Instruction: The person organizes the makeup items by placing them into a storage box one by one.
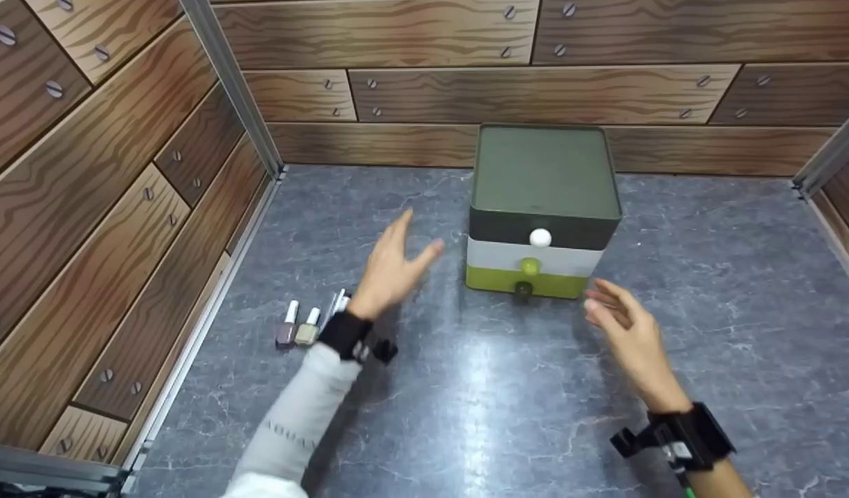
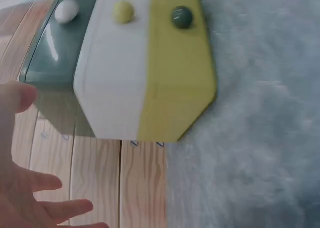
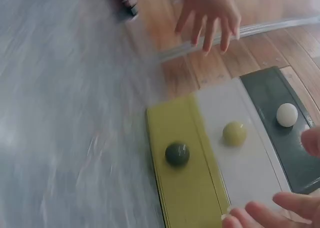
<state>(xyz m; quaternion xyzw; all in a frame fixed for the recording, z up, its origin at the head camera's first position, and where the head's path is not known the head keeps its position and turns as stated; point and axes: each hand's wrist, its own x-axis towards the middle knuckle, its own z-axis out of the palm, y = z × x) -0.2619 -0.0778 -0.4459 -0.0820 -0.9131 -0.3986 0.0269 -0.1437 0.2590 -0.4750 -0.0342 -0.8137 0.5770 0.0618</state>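
Grey tabletop (image 1: 493, 387) spreads between hands (image 1: 393, 266) (image 1: 635, 346), before the box's (image 1: 542, 173) front edge.

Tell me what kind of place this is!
It's probably a small walled-in booth for recording hands at work: wood-print panels stand on three sides, metal strips line the corners, and the person wears black gear on both wrists.

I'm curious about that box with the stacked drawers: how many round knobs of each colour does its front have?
White knob: 1
Yellow-green knob: 1
Dark green knob: 1
Total: 3
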